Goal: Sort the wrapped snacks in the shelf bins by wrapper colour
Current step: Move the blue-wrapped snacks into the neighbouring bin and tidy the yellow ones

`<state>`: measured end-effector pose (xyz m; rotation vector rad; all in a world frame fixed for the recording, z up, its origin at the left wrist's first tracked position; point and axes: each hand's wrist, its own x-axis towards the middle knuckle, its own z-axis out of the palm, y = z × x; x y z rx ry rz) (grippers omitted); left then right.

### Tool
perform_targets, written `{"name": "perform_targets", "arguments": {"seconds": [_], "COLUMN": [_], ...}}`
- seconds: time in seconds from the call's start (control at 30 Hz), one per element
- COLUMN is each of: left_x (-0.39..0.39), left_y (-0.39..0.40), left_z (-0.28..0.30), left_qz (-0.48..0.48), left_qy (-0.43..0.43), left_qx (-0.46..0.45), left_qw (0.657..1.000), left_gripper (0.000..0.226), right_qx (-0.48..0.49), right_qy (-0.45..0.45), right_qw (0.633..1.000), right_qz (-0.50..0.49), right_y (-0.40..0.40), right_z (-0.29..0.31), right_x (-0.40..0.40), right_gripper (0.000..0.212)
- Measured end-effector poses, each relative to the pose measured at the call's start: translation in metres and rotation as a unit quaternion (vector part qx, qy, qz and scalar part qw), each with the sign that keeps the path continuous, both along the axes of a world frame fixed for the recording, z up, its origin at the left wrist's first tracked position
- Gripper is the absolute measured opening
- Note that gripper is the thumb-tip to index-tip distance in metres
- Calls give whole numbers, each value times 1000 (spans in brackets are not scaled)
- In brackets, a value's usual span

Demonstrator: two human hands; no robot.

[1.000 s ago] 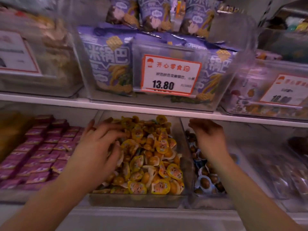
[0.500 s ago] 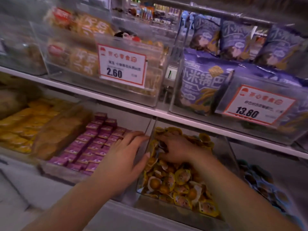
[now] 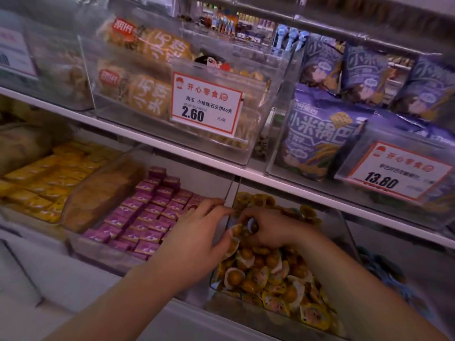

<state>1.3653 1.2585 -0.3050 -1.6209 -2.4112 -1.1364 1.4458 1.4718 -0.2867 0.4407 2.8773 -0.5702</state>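
A clear bin (image 3: 236, 307) on the lower shelf holds a heap of round yellow-wrapped snacks (image 3: 273, 271). My right hand (image 3: 270, 228) reaches into its back left part and pinches a dark round snack (image 3: 253, 225) just above the heap. My left hand (image 3: 197, 233) lies over the wall between this bin and the one to its left, fingers stretched out, thumb against the yellow snacks. That left bin (image 3: 98, 252) holds rows of purple-wrapped squares (image 3: 147, 212). Blue-wrapped snacks (image 3: 379, 264) show dimly in the bin to the right.
Yellow-wrapped squares (image 3: 41, 180) fill a bin at the far left, beside a brown bag (image 3: 103, 190). The upper shelf edge (image 3: 270, 180) hangs close above the hands. It carries clear bins of orange biscuit packs (image 3: 150, 94) and purple snack bags (image 3: 317, 136), with price tags in front.
My view has swung left. My right hand came from the blue-snack bin on the right into the yellow bin and now pinches a dark snack. My left hand shifted to the yellow bin's left wall.
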Motion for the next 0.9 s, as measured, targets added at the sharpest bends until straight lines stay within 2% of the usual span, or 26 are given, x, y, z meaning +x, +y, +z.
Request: {"name": "perform_targets", "arguments": {"seconds": [0.13, 0.23, 0.33, 0.43, 0.5, 0.57, 0.63, 0.73, 0.8, 0.9], "left_x": [8, 20, 38, 57, 66, 66, 60, 58, 61, 62], "left_y": [2, 8, 16, 29, 40, 50, 56, 57, 56, 58], "left_z": [3, 9, 11, 1, -7, -15, -19, -21, -22, -18], "left_qz": [6, 5, -29, -73, -118, -156, -147, -65, -20, -5], "left_qy": [20, 71, 77, 32, -24, -47, -40, -8, 21, 11], "left_qx": [45, 111, 158, 117, 45, -21, -33, -22, -27, -12], "left_qw": [999, 991, 984, 990, 992, 986, 988, 998, 999, 1000], "left_gripper": [35, 30, 28, 38, 56, 63, 53, 30, 23, 10], "right_qx": [-58, -94, -154, -210, -223, -235, -233, -173, -126, -129], "right_qy": [45, 89, 144, 216, 234, 241, 241, 268, 292, 316], "right_qw": [995, 987, 971, 944, 934, 927, 923, 912, 904, 892], "right_qz": [-64, -95, -113, -131, -155, -168, -187, -259, -285, -295], "right_y": [1, -5, -16, -28, -33, -35, -32, -17, -11, -9], "right_z": [8, 19, 29, 33, 27, 18, 11, 5, 3, 0], "right_x": [29, 56, 83, 103, 112, 121, 127, 133, 135, 134], "right_gripper": [34, 43, 38, 34, 32, 31, 34, 36, 31, 19]}}
